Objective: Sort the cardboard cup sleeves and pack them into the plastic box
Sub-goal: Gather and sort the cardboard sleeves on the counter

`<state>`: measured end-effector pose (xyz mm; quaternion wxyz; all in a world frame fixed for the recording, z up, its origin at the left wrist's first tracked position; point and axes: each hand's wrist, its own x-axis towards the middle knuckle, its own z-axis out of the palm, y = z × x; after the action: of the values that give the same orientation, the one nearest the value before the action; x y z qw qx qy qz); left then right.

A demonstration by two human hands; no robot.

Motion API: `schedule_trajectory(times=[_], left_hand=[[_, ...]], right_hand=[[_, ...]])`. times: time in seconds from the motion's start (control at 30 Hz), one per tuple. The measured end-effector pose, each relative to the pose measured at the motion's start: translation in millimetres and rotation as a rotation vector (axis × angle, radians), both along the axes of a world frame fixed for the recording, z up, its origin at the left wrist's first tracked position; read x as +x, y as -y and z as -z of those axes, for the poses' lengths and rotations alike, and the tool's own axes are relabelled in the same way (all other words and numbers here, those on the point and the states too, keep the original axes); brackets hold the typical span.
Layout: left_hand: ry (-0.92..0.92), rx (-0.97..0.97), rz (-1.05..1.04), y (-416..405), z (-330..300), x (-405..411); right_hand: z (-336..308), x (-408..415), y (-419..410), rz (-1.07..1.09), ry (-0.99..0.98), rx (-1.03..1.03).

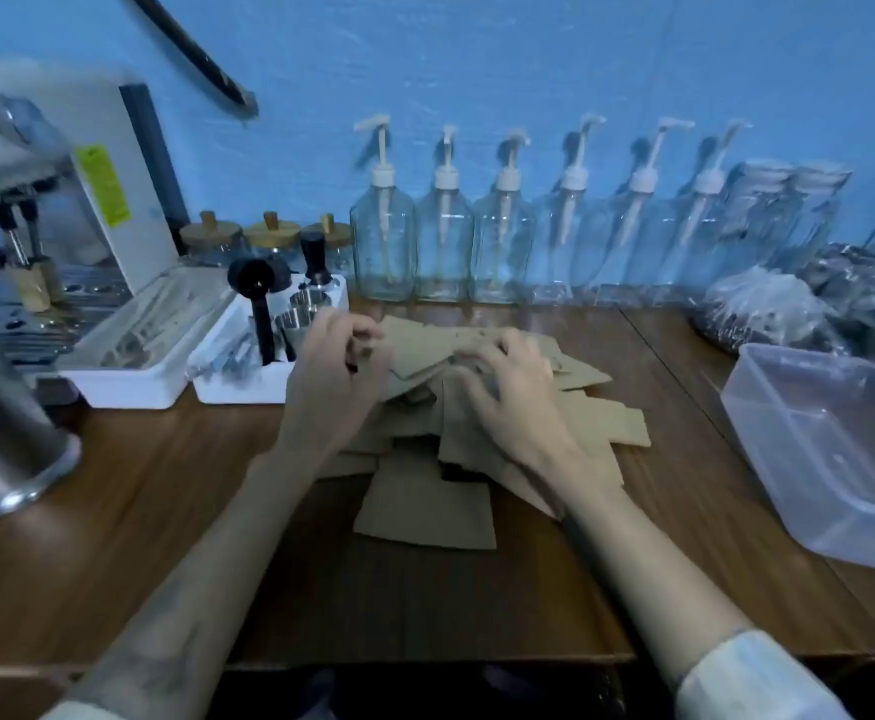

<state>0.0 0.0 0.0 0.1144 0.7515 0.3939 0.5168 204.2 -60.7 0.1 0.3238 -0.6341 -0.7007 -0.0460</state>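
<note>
Both hands gripped flat cup sleeves [427, 356] atop the pile mid-table: left hand [334, 374] pinching one end, right hand [515, 389] curled over (plastic box [830, 449] at the right edge).

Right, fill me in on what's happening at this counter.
A person is sorting a loose pile of cardboard cup sleeves on the wooden counter. The left hand and right hand both hold sleeves at the top of the pile. The plastic box to the right has no sleeves in it yet.
</note>
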Motion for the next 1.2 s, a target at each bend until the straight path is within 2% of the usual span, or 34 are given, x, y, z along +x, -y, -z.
schedule_trajectory(times=[0.13,0.3,0.47,0.6,0.8,0.9,1.0,1.2], left_hand=[[-0.063,-0.075,-0.019,-17,6,9],[-0.277,-0.224,-0.062,-26,19,14],[-0.324,-0.253,-0.015,-30,23,14],[-0.241,-0.230,0.025,-26,28,6],[-0.193,-0.038,0.065,-23,20,-6],[-0.088,-0.139,0.179,-23,18,-4],[-0.019,-0.221,0.285,-21,20,3],[0.064,-0.229,0.304,-16,20,7]], right_hand=[[9,3,-16,-0.009,-0.053,0.007],[24,6,-24,-0.028,-0.013,-0.019],[22,6,-25,-0.030,-0.020,-0.020],[19,8,-26,-0.044,-0.160,-0.048],[12,16,-29,0.010,-0.380,-0.048],[11,18,-25,-0.048,-0.466,-0.083],[13,16,-25,-0.104,-0.471,-0.034],[6,15,-24,-0.250,-0.717,0.090]])
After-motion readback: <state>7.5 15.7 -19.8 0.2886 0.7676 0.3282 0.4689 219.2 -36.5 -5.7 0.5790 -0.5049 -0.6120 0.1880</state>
